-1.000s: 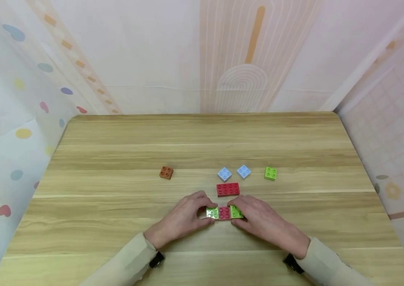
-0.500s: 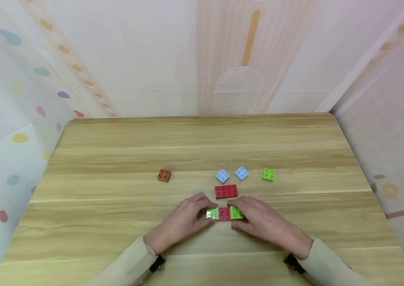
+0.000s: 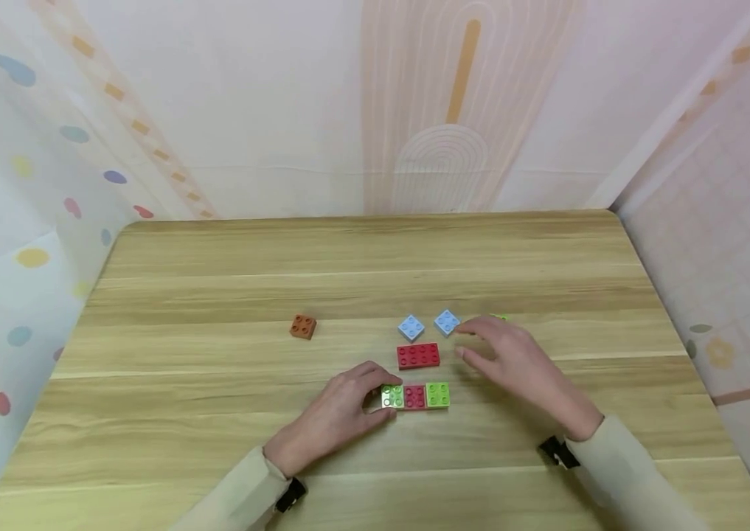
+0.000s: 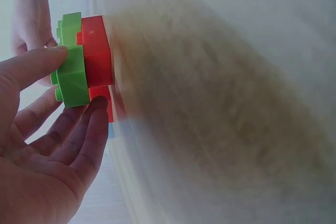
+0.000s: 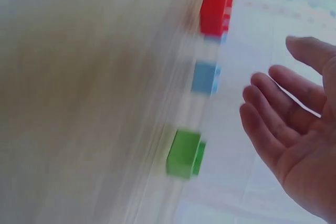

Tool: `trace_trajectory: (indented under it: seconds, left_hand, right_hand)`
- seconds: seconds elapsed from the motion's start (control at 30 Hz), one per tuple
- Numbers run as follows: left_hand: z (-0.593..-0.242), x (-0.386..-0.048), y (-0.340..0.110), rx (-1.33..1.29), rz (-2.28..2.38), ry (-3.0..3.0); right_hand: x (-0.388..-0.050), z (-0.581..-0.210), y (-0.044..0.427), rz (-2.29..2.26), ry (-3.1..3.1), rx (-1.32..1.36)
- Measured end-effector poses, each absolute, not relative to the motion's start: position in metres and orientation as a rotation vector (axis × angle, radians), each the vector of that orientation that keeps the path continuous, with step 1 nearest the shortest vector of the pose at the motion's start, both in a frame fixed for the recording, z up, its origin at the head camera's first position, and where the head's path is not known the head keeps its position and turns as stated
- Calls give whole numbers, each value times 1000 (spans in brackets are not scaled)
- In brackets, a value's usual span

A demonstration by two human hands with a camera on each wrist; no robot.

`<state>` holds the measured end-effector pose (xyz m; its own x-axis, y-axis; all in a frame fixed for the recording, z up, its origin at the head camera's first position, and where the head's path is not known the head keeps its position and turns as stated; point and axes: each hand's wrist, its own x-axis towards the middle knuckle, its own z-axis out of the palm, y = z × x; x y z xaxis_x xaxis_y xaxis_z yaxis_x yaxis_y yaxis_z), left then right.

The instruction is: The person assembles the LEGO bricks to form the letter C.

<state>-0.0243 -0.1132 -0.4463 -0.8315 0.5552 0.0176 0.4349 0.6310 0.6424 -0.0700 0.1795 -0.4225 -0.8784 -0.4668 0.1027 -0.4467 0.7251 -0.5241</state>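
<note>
My left hand (image 3: pixel 341 409) pinches a green brick (image 4: pixel 73 77) between thumb and fingers. That brick is mounted on one end of a red brick (image 4: pixel 97 51) standing on the table. A second green brick (image 3: pixel 437 394) is mounted on the red one's other end, with bare red studs between the two. My right hand (image 3: pixel 514 361) hovers above the table with nothing in it, fingers loosely extended. Its fingertips are near a light blue brick (image 3: pixel 446 322). In the head view it mostly covers a loose green brick (image 5: pixel 184 153), which the right wrist view shows whole.
Just behind the assembled bricks lies another long red brick (image 3: pixel 418 356). A second light blue brick (image 3: pixel 411 327) sits behind that. Farther left is a brown brick (image 3: pixel 303 326). The wooden table (image 3: pixel 215 258) reaches back to a patterned cloth wall (image 3: pixel 282 110).
My right hand has let go of the right green brick and moved up and to the right, toward the loose bricks. The left hand keeps its grip. The head view has shifted slightly.
</note>
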Motion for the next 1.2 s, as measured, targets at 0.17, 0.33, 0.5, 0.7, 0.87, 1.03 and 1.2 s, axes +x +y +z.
trace_trajectory:
  seconds: [0.17, 0.33, 0.5, 0.7, 0.87, 1.03, 1.2]
  left_hand:
    - [-448, -23, -114, 797, 1000, 2662]
    - [-448, -24, -116, 757, 1049, 2618]
    - [-448, -26, -114, 718, 1062, 2569]
    - [-449, -27, -112, 695, 1077, 2549]
    - [-451, -27, -112, 688, 1113, 2535]
    - [-452, -26, -113, 660, 1140, 2520]
    - [-453, -26, -115, 631, 1173, 2496]
  right_hand:
    - [-89, -425, 183, -790, 2910, -720]
    - [-103, -430, 174, -652, 2895, -731]
    - [-110, -435, 169, -562, 2907, -725]
    - [-111, -439, 169, -520, 2932, -743]
    - [-108, -438, 169, -580, 2954, -760]
    - [-99, -432, 169, -701, 2954, -749]
    - [-88, -429, 164, -728, 2944, -765]
